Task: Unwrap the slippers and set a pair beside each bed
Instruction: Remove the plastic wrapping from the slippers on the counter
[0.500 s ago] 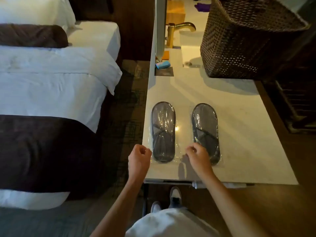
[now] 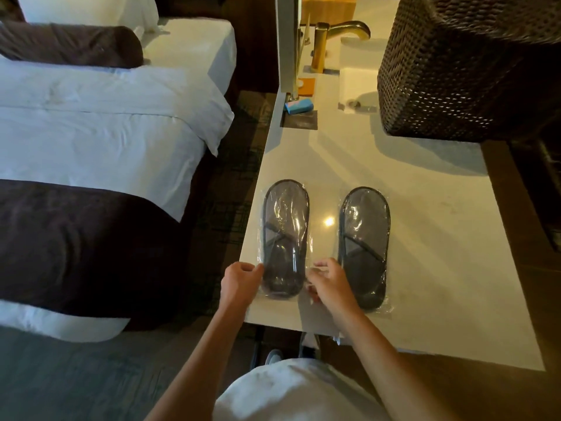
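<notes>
Near edge of the pale stone desk: the left hand and the right hand flank the heel end of the left-hand grey slipper pack in clear plastic wrap. Each hand pinches the loose film at its side of the pack, fingers curled, not spread. The matching second grey slipper pack in clear plastic wrap lies flat just beside it, toward the desk's right edge, untouched. Both packs are sealed, so unwrapping is judged barely begun. The next move calls for pulling the film apart at the heel and sliding the slippers out. Beyond the desk's left edge stands a white-sheeted bed with a dark brown runner; at the far right corner, a dark woven wicker basket.
</notes>
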{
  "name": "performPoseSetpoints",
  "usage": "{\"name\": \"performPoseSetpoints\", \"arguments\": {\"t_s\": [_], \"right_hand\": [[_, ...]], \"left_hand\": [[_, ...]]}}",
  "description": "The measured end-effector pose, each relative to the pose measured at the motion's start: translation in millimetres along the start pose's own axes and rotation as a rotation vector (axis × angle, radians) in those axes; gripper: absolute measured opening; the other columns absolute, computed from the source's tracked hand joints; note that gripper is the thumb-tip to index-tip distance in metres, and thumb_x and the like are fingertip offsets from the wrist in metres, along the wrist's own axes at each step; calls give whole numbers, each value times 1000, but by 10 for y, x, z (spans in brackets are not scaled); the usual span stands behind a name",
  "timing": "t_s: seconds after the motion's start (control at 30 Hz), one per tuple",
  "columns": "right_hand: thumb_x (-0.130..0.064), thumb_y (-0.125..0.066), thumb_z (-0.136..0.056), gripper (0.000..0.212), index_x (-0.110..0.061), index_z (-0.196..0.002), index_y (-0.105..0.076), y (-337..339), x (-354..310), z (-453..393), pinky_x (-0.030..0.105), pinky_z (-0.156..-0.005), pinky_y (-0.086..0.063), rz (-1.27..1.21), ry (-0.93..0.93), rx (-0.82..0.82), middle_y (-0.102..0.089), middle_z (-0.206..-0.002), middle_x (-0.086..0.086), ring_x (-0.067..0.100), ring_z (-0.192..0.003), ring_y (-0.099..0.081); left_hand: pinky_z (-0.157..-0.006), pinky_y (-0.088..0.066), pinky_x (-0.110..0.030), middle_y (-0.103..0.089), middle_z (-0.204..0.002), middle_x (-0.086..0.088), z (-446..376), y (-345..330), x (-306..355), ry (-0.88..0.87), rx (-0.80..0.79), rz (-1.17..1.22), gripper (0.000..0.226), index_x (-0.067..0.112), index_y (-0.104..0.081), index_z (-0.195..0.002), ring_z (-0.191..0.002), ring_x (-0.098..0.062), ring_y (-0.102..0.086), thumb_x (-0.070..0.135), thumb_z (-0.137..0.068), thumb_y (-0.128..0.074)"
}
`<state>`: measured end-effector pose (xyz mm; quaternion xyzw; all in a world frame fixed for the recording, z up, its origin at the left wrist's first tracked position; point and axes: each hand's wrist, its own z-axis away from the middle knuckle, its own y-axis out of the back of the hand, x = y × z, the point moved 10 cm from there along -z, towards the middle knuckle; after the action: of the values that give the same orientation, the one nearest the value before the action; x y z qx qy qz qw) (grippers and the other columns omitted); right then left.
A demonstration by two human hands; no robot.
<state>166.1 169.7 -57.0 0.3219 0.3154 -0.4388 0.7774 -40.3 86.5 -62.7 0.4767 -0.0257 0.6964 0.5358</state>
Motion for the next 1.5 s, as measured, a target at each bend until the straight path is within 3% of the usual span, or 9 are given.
{"name": "performPoseSetpoints", "arguments": {"t_s": [0.1, 0.2, 0.4, 0.5, 0.6, 0.77, 0.93, 1.2, 1.5], "right_hand": [[-20, -61, -92, 40, -21, -130, -48, -35, 8, -38, 26, -63, -56, 42, 24, -87, -65, -103, 2, 17, -81, -69], [-24, -65, -90, 47, -26, -133, -45, -41, -20, -29, 25, -66, -55, 30, 53, -121, -67, -108, 4, 16, -87, -70], [-18, -65, -90, 50, -43, -128, -44, 48, -240, 31, 19, -63, -53, -58, 173, -104, -72, -92, 5, 15, -84, -70], [-22, -66, -89, 31, -32, -118, -60, 68, -392, 82, 18, -69, -54, 74, 260, -132, -71, -96, -4, 8, -88, -68], [-23, -70, -86, 26, -21, -111, -68, 102, -479, 129, 15, -77, -52, 161, 303, -128, -68, -101, -10, 1, -94, -64], [-16, -69, -87, 11, -18, -97, -70, 198, -583, 143, 15, -67, -52, 148, 323, -47, -69, -86, -7, 2, -80, -65], [-19, -68, -88, 22, -22, -109, -67, 186, -675, 154, 18, -72, -54, 137, 329, 4, -69, -89, -6, 6, -85, -66], [-18, -69, -87, 15, -22, -101, -71, 105, -746, 193, 20, -67, -57, 76, 333, -10, -72, -91, -4, 10, -84, -69], [-11, -68, -87, 12, -21, -81, -66, 172, -848, 325, 15, -66, -53, 134, 430, 67, -66, -77, -6, 1, -78, -62]], "left_hand": [[-57, -47, -27, -63, -76, -7, 22, -76, 45, 47, -85, 20, 28, 8, -66, -87, -66, -14, -56, 35, -91, -61], [-56, -42, -23, -60, -74, -6, -17, -116, 23, 93, -162, 40, 38, 2, -68, -94, -63, -14, -49, 39, -88, -63], [-62, -56, -29, -72, -89, -15, -54, -298, 129, 198, -399, 350, 26, 0, -65, -100, -71, -20, -69, 23, -87, -67], [-59, -57, -30, -73, -86, -16, -55, -363, 308, 195, -491, 486, 15, -1, -63, -101, -70, -22, -72, 9, -90, -62], [-64, -58, -32, -73, -89, -17, -100, -345, 466, 117, -503, 527, 12, 0, -63, -101, -77, -25, -71, 4, -90, -59], [-65, -59, -35, -72, -95, -21, -144, -274, 606, 72, -515, 545, 21, -4, -60, -108, -85, -31, -72, 5, -89, -62], [-74, -59, -39, -72, -103, -20, -156, -195, 737, 6, -551, 552, 28, -2, -60, -114, -94, -33, -72, 6, -87, -63], [-72, -59, -37, -68, -107, -20, -128, -58, 794, -50, -553, 499, 27, 1, -58, -115, -100, -34, -69, 9, -89, -62], [-65, -60, -35, -70, -101, -20, -87, -69, 742, -14, -523, 552, 29, -1, -57, -115, -84, -29, -75, 8, -88, -63]]}}
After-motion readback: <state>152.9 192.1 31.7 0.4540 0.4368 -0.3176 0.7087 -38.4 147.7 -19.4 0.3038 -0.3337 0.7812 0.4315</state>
